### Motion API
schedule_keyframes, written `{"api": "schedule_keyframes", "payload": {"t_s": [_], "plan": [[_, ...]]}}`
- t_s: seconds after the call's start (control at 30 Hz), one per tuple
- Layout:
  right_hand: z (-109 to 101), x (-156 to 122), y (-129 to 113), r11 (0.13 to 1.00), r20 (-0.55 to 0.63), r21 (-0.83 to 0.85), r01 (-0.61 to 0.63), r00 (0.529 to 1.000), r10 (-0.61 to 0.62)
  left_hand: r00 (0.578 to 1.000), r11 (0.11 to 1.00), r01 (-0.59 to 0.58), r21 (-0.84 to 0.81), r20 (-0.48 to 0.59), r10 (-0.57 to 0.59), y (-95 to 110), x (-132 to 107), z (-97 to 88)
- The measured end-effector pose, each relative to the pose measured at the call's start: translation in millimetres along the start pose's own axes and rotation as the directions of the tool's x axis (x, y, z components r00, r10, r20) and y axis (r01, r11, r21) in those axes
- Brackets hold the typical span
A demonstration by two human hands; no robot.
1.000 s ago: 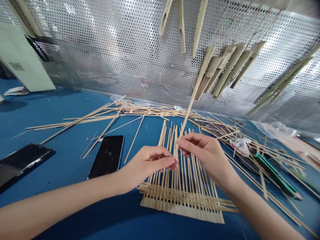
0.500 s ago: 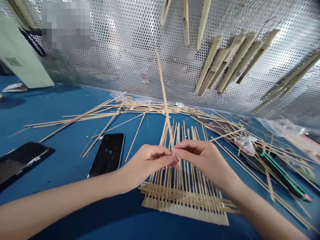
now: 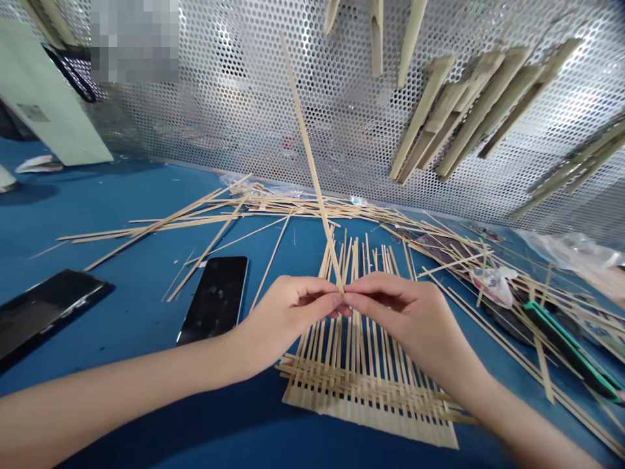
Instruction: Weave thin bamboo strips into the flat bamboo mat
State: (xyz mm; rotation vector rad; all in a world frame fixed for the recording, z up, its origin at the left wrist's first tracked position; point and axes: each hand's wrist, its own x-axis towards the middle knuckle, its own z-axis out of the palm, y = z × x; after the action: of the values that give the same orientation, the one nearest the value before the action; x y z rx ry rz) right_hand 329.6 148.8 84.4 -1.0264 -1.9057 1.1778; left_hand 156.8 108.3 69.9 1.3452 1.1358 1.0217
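Long strip: flat, pale and bamboo-like, this long strip (image 3: 315, 182) is pinched at its lower end, tilted, and rises free toward half past eleven.
Left hand: the left hand (image 3: 293, 312) reaches in from half past eight, thumb and forefinger squeezed together on the strip's lower end.
Right hand: the right hand (image 3: 415, 309) comes from four o'clock in a similar narrow pinch on the same end, its fingertips (image 3: 354, 296) touching those of the left.
Woven mat: below the hands at six o'clock, the woven mat (image 3: 364, 385) lies on the table; a plain band forms its near edge, tight crossings sit just above, and unwoven lengths run toward twelve, passing beneath the fingers.
Crosspieces: loose ends jut out of the weave at five o'clock, partly hidden by the right forearm.
Phone: at nine o'clock, near the left hand, the phone (image 3: 213, 299) lies screen up and dark.
Dark slab: farther out at nine, a glossy dark slab (image 3: 49, 316).
Loose strips: scattered loose strips (image 3: 293, 210) arc from ten o'clock through twelve to four.
Tool: just past three, a black and green tool (image 3: 566, 346) rests among them, near a crumpled plastic bag (image 3: 494, 286).
Table: blue table (image 3: 137, 189) under everything.
Panel: at twelve, a perforated metal panel (image 3: 234, 130) stands behind.
Bamboo pieces: split bamboo pieces (image 3: 481, 114) hang before it between one and two.
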Motion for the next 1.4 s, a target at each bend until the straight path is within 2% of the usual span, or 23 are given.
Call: {"api": "schedule_keyframes", "payload": {"t_s": [0.2, 0.3, 0.4, 0.53, 0.63, 0.8, 0.87, 1.07, 1.27, 1.4], "plan": [[2, -4, -1, 0.977, 0.024, -0.180, 0.111, 0.994, -0.108, 0.999, 0.993, 0.008, 0.118, 0.035, -0.013, -7, 0, -0.6], [2, -5, -1, 0.986, 0.018, -0.156, 0.062, 0.998, -0.060, 1.000, 0.994, 0.006, 0.113, 0.016, -0.008, -5, -1, 0.5], [4, -6, -2, 0.990, -0.033, -0.139, 0.022, 0.999, -0.027, 0.998, 0.995, -0.029, 0.096, -0.055, 0.034, -2, -3, 1.3], [6, -11, -4, 0.984, -0.065, -0.168, 0.057, 0.995, -0.069, 0.994, 0.978, -0.042, 0.205, -0.094, 0.063, -1, -6, 1.5], [7, -12, -4, 0.978, -0.047, -0.188, 0.087, 0.994, -0.097, 0.991, 0.958, -0.020, 0.287, -0.119, 0.057, -1, -5, 1.5], [10, -9, 2, 0.966, -0.034, -0.232, 0.119, 0.991, -0.130, 0.996, 0.955, 0.035, 0.295, -0.089, -0.009, 0, -1, 0.4], [11, -8, 4, 0.966, -0.048, -0.247, 0.075, 0.995, -0.089, 0.998, 0.955, 0.049, 0.293, -0.061, -0.033, 1, 1, -0.7], [14, -5, 3, 0.951, -0.050, -0.262, -0.165, 0.986, 0.157, 0.998, 0.941, 0.062, 0.332, -0.004, -0.064, -3, 5, -4.9], [14, -1, 11, 0.948, 0.015, -0.206, -0.243, 0.968, 0.252, 0.999, 0.861, 0.008, 0.509, 0.024, -0.023, -8, 7, -8.5], [14, 2, 16, 0.955, 0.101, -0.100, -0.280, 0.952, 0.290, 0.999, 0.935, -0.025, 0.354, -0.009, 0.031, -7, 12, -12.2]]}}
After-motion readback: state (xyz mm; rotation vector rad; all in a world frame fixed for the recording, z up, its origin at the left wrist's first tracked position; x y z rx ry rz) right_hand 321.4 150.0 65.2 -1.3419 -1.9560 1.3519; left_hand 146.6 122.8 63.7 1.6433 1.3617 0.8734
